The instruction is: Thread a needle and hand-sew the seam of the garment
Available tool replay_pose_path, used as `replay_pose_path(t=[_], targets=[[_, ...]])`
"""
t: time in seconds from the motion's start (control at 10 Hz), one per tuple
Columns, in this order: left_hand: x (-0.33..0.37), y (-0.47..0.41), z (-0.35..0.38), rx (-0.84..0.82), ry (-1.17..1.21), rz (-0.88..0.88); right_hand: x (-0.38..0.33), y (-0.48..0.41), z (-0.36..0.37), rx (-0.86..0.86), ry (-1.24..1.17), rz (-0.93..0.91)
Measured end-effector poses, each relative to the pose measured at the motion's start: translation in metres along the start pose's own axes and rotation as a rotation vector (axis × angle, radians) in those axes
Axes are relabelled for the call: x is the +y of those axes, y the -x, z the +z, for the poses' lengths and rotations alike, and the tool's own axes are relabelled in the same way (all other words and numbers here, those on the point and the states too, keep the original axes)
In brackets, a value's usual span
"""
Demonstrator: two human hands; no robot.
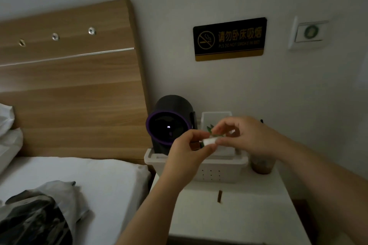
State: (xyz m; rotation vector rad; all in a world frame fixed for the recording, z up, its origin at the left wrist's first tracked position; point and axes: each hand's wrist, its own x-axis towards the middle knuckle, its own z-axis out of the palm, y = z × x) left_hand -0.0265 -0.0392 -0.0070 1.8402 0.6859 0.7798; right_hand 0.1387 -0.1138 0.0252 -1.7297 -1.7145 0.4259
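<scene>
Both hands are raised above a white basket (223,167) on the bedside table. My left hand (187,155) pinches a small white packet (209,141) between thumb and fingers. My right hand (247,135) pinches the same packet from the other side, with something green (211,128) showing at its fingertips. No needle or thread can be made out in the dim light. A dark and white patterned garment (39,213) lies crumpled on the bed at the lower left.
A black cylindrical device with a purple ring (169,125) stands in the basket's left end. A cup with a brown drink (261,165) sits right of the basket. A small brown stick (219,196) lies on the white table (249,215). Headboard and pillows are to the left.
</scene>
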Motion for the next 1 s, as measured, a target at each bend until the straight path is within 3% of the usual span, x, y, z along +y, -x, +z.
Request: replay_pose_path(t=[0.1, 0.2, 0.4, 0.5, 0.7, 0.8, 1.0], targets=[[-0.001, -0.012, 0.007, 0.018, 0.001, 0.019, 0.009, -0.008, -0.015, -0.080, -0.154, 0.095], [-0.010, -0.019, 0.017, 0.064, 0.009, 0.011, 0.020, -0.017, -0.018, -0.058, -0.116, 0.137], [-0.041, -0.021, 0.022, 0.054, -0.536, 0.109, 0.048, -0.045, 0.015, 0.150, 0.195, 0.121], [-0.048, -0.022, 0.023, 0.041, -0.634, 0.175, 0.057, -0.059, 0.033, 0.172, 0.239, 0.138], [-0.053, -0.023, 0.021, 0.019, -0.622, 0.196, 0.058, -0.071, 0.041, 0.037, 0.386, 0.266], [-0.053, -0.023, 0.017, -0.014, -0.607, 0.182, 0.045, -0.062, 0.032, 0.022, 0.320, 0.232], [-0.047, -0.017, 0.016, -0.021, -0.537, 0.102, -0.014, 0.000, -0.012, 0.274, -0.141, 0.000]])
